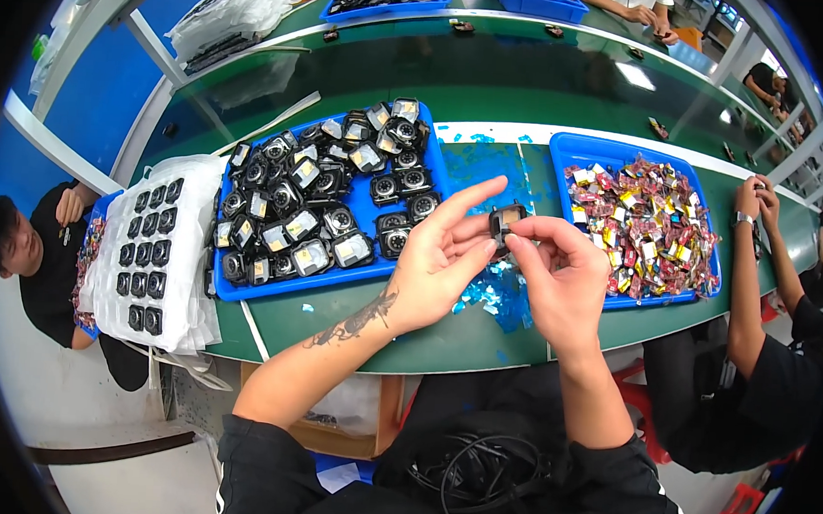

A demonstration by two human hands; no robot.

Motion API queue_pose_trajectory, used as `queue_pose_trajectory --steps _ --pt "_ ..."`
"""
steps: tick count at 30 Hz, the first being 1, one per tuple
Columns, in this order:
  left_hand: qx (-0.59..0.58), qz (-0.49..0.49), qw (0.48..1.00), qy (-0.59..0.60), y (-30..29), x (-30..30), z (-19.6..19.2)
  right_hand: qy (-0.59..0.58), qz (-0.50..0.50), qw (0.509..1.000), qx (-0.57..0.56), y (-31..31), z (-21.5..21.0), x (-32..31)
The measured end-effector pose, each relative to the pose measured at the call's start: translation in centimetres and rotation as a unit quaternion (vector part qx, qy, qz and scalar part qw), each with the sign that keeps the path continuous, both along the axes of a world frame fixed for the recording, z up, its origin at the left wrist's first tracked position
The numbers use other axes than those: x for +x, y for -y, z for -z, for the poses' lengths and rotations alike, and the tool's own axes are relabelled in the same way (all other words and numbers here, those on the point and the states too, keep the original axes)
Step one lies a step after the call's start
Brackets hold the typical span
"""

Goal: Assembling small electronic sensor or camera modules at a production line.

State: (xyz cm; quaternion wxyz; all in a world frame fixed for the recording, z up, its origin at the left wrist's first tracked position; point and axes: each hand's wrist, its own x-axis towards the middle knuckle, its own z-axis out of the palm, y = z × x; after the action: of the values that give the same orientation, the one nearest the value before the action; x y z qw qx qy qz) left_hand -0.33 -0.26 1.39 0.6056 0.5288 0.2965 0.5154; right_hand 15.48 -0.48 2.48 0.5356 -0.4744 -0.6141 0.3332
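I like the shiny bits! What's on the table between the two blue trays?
In the head view, blue film scraps lie between the left tray and right tray.

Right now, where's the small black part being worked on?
Head view, centre: the small black part is pinched between the left hand and right hand, above the blue scraps, between the two blue trays.
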Motion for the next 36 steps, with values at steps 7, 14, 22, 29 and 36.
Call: queue_pose_trajectory --steps 7,14,22,29,36 --pt "0.01 0.007 1.0 0.0 -0.3 0.0 0.5 0.029 0.01 0.999 0.01 0.1 -0.8 -0.2" --pt "0.006 0.006 1.0 0.007 -0.1 -0.1 0.8 0.044 0.012 0.998 0.04 0.1 -0.7 -0.4" --pt "0.017 -0.006 0.999 -0.031 0.1 0.2 0.7 0.038 0.012 0.998 0.045 -0.3 -0.1 -0.4" --pt "0.014 -0.016 0.999 -0.029 0.4 0.4 0.8 0.084 0.021 0.992 0.096 -0.4 -0.1 -0.3" --pt "0.032 -0.007 0.999 -0.037 0.8 0.5 0.8 0.121 0.053 0.987 0.088 -0.2 -0.2 0.6"
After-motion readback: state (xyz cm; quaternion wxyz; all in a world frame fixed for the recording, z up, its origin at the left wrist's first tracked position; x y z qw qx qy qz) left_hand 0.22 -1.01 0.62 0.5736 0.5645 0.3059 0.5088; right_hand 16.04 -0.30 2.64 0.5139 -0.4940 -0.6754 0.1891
